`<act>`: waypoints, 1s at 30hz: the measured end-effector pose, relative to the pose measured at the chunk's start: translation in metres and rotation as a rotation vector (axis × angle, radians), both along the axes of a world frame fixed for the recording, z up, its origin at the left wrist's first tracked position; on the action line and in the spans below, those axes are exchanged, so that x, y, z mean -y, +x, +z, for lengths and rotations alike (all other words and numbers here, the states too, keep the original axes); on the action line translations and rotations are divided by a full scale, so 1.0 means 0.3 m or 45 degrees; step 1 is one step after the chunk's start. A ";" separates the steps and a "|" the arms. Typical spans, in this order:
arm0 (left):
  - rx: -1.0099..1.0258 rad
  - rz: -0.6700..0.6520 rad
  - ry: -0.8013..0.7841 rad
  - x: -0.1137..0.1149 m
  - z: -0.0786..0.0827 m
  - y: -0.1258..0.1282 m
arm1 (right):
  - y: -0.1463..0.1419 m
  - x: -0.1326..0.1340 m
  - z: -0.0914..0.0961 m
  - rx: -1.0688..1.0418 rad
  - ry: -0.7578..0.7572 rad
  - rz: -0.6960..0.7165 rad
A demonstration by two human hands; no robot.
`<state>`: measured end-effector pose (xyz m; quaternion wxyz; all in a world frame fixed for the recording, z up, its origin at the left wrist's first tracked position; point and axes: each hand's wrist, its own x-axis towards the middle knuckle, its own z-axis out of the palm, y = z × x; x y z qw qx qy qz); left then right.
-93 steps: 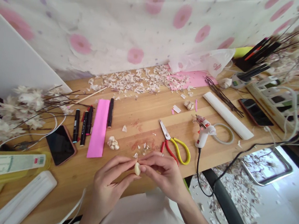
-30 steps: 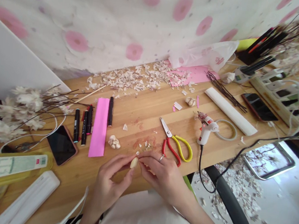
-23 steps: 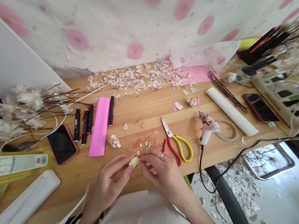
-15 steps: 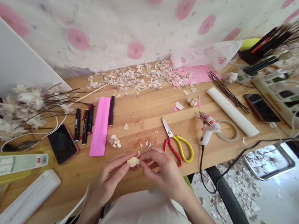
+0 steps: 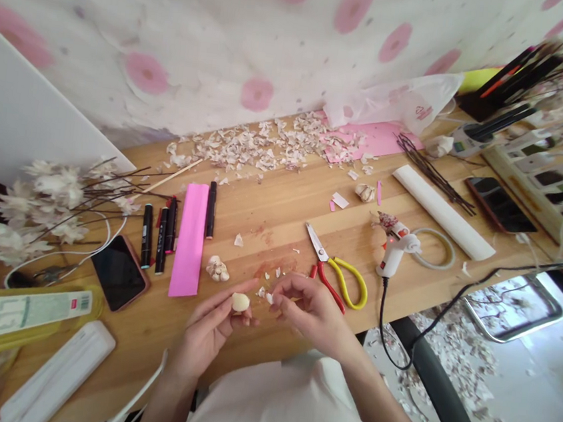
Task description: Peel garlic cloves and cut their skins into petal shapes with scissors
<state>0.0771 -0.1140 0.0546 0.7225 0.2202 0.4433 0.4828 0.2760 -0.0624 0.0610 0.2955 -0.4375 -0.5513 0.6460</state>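
Observation:
My left hand (image 5: 211,328) pinches a pale garlic clove (image 5: 240,302) between thumb and fingers, just above the near edge of the wooden table (image 5: 271,216). My right hand (image 5: 309,308) sits a little to the right of the clove, fingertips pinched on a small white flake of skin (image 5: 269,298). The two hands are apart. Small bits of skin (image 5: 269,275) lie on the wood just beyond them, and a small cluster of cloves (image 5: 216,268) rests to the left.
Red-and-yellow scissors (image 5: 335,277) and a white glue gun (image 5: 392,249) with a black cord lie right of my hands. A pink paper strip (image 5: 189,238), markers (image 5: 158,238), a phone (image 5: 118,273) and dried flowers (image 5: 55,204) are left. Peel scraps (image 5: 268,149) cover the back.
My hands were together on the clove; my right hand has pulled away to the right with a flake of skin, and my left hand keeps the clove.

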 end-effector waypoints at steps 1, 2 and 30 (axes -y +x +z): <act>-0.024 0.003 0.026 0.000 -0.004 0.002 | 0.000 -0.003 -0.006 0.080 0.047 -0.016; -0.073 0.007 0.061 0.000 -0.006 0.004 | 0.001 -0.006 -0.010 0.155 0.109 -0.034; -0.976 0.076 0.416 0.019 0.103 0.085 | -0.011 0.041 0.050 0.008 0.854 -0.216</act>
